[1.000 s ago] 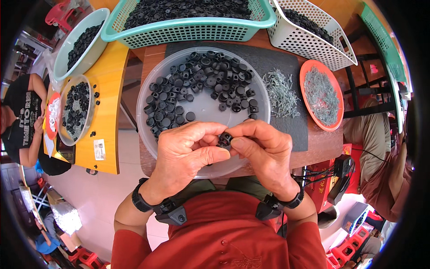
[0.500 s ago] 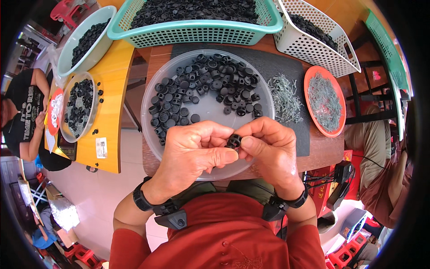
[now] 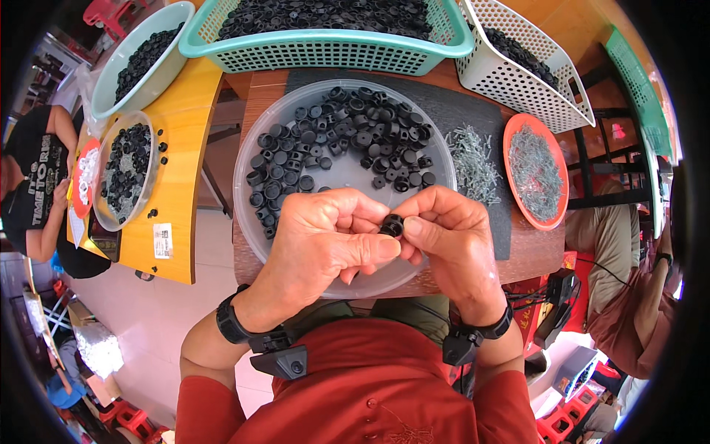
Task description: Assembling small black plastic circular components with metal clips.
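Both hands meet over the near rim of a clear round tray [image 3: 248, 211]. Between them sits a small black round plastic part [image 3: 392, 225], pinched by the fingertips of my left hand [image 3: 325, 240] and my right hand [image 3: 451, 237]. The tray holds several more black round parts [image 3: 340, 137], mostly heaped along its far side. A loose pile of small metal pins [image 3: 473, 163] lies on a dark mat to the right of the tray.
An orange plate of metal pins [image 3: 536, 174] is at the right. A teal basket [image 3: 325, 48] and a white basket [image 3: 532, 70] of black parts stand behind. On a yellow table [image 3: 181, 174] at the left stand bowls of black parts, with a person [image 3: 33, 185] beside them. Another person [image 3: 629, 281] sits at the right.
The hands stay together on the same black part; fingers shifted slightly around it. The view has tilted a little, so the tray sits lower in the picture.
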Motion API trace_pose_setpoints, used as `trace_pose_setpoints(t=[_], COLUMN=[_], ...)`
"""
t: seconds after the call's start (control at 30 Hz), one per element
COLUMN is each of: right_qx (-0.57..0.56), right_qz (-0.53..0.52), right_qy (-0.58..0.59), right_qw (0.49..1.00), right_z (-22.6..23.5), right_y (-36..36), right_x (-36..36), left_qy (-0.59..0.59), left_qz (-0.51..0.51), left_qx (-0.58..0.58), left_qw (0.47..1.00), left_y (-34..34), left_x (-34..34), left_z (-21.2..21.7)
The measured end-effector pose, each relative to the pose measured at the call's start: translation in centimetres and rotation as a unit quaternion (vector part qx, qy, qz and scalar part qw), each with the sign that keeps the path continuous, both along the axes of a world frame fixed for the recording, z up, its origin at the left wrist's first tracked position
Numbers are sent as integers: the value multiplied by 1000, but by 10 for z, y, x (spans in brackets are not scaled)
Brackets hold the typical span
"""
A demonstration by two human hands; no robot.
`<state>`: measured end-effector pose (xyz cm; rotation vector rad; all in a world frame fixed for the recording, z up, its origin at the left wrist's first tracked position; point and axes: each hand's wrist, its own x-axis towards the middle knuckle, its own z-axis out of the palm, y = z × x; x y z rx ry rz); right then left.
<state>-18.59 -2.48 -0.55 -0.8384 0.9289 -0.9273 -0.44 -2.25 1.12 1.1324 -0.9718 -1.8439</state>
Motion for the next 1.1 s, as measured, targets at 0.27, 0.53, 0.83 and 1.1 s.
trace_pose_setpoints(t=[0.27,0.53,0.83,1.1], right_qx=[-42,-13,-55,-103], right_qz=[-17,0,-29,-39], right_qy=[44,42,49,93], right_qw=[998,999,997,990], right_z=[-1,0,1,-2], right_y=[4,3,9,13], right_x=[6,1,8,11], left_qy=[-44,-47,-122,-156], left_qz=[-5,-1,23,18], left_qx=[-41,-69,-148,-182], left_qw=[998,996,981,971], left_y=[2,5,12,13], left_x=[0,-4,-6,-6], left_z=[-7,-8,-15,-22])
